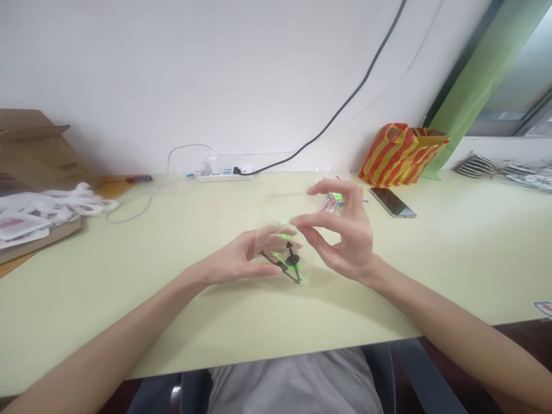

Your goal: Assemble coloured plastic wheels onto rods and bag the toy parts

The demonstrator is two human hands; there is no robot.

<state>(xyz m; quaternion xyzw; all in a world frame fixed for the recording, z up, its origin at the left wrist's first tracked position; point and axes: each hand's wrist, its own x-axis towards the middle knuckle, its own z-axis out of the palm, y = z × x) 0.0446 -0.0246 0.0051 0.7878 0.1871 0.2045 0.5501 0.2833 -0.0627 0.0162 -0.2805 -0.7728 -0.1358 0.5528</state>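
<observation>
Pale green surface against a white wall; power strip at the wall foot, beyond the fingers, with a black cable running up from it. Both hands are out in front, over the surface.

Clear bag sits between the two hands, black and bright green pieces showing through the film. Right hand: thumb and index nearly meet, narrow pinch on the bag's upper edge; another finger curls up and away from it. Left hand: wide, thumb on the near side, other fingers reaching behind the bag, partly seen through the film. Whether these press on it, can't tell. Bag's opening too faint to make out.

Step in hand, as judged: handling the bag at its top edge, right fingers working the film, left steadying. Next move seems to call for a firm pinch on thin film, with the left fingers backing the loose pieces.

Second clear packet, coloured bits in it, is just behind the right fingers. Phone lies to their right, red-and-yellow striped bag behind it. Far left of the left fingers: cardboard box, white plastic bags in front.
</observation>
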